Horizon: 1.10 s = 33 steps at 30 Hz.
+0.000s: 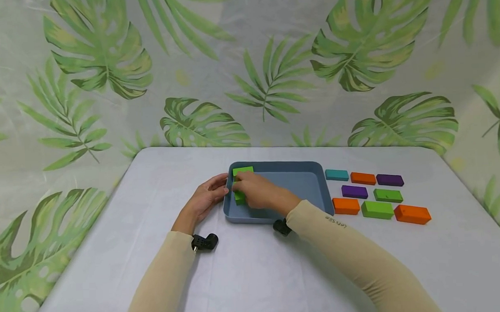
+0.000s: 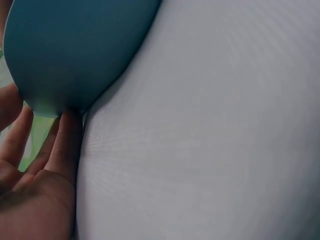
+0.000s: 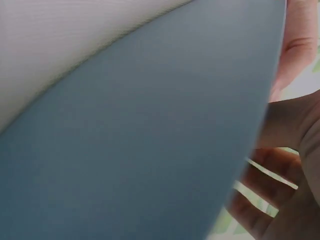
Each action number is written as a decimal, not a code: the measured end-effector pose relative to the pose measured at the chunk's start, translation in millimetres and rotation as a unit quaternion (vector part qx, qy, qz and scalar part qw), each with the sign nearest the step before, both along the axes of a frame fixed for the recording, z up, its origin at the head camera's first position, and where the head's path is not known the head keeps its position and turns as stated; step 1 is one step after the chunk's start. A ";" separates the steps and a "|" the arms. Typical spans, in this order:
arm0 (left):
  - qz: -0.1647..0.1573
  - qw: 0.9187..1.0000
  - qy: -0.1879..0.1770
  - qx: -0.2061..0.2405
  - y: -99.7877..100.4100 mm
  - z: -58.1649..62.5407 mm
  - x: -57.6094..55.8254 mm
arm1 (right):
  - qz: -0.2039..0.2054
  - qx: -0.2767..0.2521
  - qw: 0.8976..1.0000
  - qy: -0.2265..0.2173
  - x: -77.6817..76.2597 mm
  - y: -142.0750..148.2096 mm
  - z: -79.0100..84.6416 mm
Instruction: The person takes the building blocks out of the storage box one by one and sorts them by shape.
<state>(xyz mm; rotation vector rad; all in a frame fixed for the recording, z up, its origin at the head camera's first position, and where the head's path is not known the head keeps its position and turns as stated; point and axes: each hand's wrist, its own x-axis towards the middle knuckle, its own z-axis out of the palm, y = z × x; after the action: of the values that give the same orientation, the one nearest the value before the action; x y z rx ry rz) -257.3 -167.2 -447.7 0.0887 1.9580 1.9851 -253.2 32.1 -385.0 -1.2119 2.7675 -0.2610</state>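
Note:
A blue-grey rectangular tray (image 1: 298,179) lies on the table, and its outer wall (image 2: 75,55) fills the upper left of the left wrist view. My left hand (image 1: 206,199) is at the tray's left side, its gently bent fingers (image 2: 65,140) touching the wall. My right hand (image 1: 255,190) reaches into the tray's left end and pinches a green block (image 1: 239,198), partly covered by the fingers. Another green block (image 1: 243,170) sits just behind it in the back left corner. In the right wrist view the tray's wall (image 3: 140,125) hides the fingertips.
Right of the tray, blocks stand in rows: a teal block (image 1: 336,175), orange blocks (image 1: 346,206), purple blocks (image 1: 354,192) and green blocks (image 1: 377,210). A white cloth (image 1: 246,275) covers the table. Behind it hangs a leaf-patterned curtain (image 1: 274,127).

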 end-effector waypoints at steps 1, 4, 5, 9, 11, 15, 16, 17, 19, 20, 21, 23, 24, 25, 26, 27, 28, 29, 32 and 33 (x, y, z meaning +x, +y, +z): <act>0.000 1.000 0.000 0.000 0.2 0.7 0.3 | 0.000 0.000 1.000 -0.001 -0.5 0.3 -0.3; 0.001 1.000 -0.002 0.003 0.3 1.7 0.5 | -0.003 0.001 1.000 -0.011 -1.5 0.2 0.9; -0.001 1.000 0.000 0.003 -0.1 1.8 0.5 | -0.004 0.004 1.000 -0.013 -1.6 -0.3 1.7; -0.003 1.000 0.005 0.005 -1.5 2.7 1.0 | -0.010 0.009 1.000 -0.018 -2.4 -1.7 3.6; -0.002 1.000 0.006 0.005 -2.1 2.5 0.9 | -0.009 0.006 1.000 -0.020 -2.7 -1.9 3.4; -0.004 1.000 0.003 0.007 -1.6 2.6 1.3 | -0.008 0.000 1.000 -0.021 -3.8 -1.0 1.5; -0.004 1.000 0.003 0.007 -1.7 2.6 1.3 | -0.010 0.001 1.000 -0.024 -4.1 -0.8 1.2; -0.005 1.000 0.003 0.007 -1.7 2.7 1.6 | -0.012 0.004 1.000 -0.027 -4.5 -0.8 1.3; 0.000 1.000 0.000 0.007 -1.7 2.6 1.8 | -0.015 0.010 0.999 -0.027 -5.0 -0.6 1.3; 0.003 1.000 -0.001 0.006 -1.8 2.4 1.8 | -0.018 0.014 0.999 -0.030 -5.1 -0.5 1.7; 0.006 1.000 -0.003 0.006 -2.2 2.4 2.0 | -0.020 0.016 0.999 -0.031 -5.1 -0.3 2.3; 0.007 1.000 -0.002 0.005 -3.3 2.3 2.1 | -0.024 0.025 0.999 -0.032 -5.0 -0.2 3.3; 0.007 1.000 -0.002 0.004 -3.7 2.6 2.2 | -0.027 0.026 0.999 -0.031 -5.0 0.0 3.6; 0.004 1.000 0.000 0.004 -4.2 2.5 2.1 | -0.032 0.030 0.999 -0.033 -4.8 0.4 3.8; 0.000 1.000 0.001 0.005 -4.4 2.4 2.0 | -0.035 0.035 0.998 -0.034 -4.6 0.7 3.7; -0.003 1.000 0.002 0.006 -4.3 2.6 2.0 | -0.039 0.041 0.998 -0.036 -4.3 1.2 3.4; -0.007 1.000 0.004 0.007 -4.2 2.4 1.8 | -0.042 0.048 0.997 -0.037 -4.1 1.7 2.8; -0.009 1.000 0.003 0.009 -3.7 2.7 1.8 | -0.044 0.052 0.997 -0.038 -3.9 2.4 1.9; -0.013 1.000 0.004 0.012 -2.2 2.3 1.4 | -0.046 0.057 0.996 -0.049 -3.7 4.4 -1.6; -0.013 1.000 0.004 0.012 -1.7 2.4 1.5 | -0.043 0.053 0.996 -0.052 -3.9 5.1 -3.0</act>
<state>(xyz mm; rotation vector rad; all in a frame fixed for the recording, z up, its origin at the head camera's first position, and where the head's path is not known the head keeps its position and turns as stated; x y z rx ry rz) -255.8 -168.9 -445.3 0.1272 1.9284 1.9957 -257.1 37.3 -388.0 -1.0257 2.7098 -0.1779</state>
